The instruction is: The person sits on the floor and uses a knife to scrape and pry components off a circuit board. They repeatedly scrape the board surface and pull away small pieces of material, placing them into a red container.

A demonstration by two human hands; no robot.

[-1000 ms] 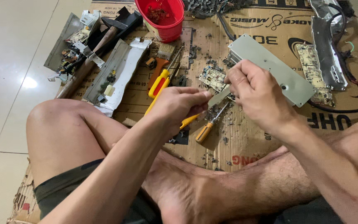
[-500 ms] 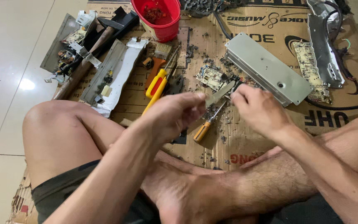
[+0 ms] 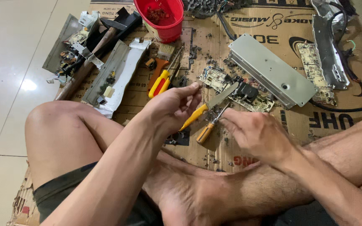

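A: While the person sits cross-legged on cardboard (image 3: 315, 125), what are the hands doing?

B: The left hand (image 3: 170, 109) is half curled with fingers loose; I cannot tell whether it grips the knife (image 3: 209, 105) just at its three o'clock. The right hand (image 3: 258, 134) is curled beside the screwdriver (image 3: 211, 125); whether it grasps that is also unclear.

A: And around them?

B: A circuit board (image 3: 225, 81) lies at twelve o'clock, a grey metal case (image 3: 273, 71) at one, a red bucket (image 3: 164, 19) at eleven.

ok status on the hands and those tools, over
Left hand raised above the yellow-handled knife, apparently not gripping. Right hand loose at the orange-handled screwdriver tip. Circuit board beyond on the cardboard; nothing between.
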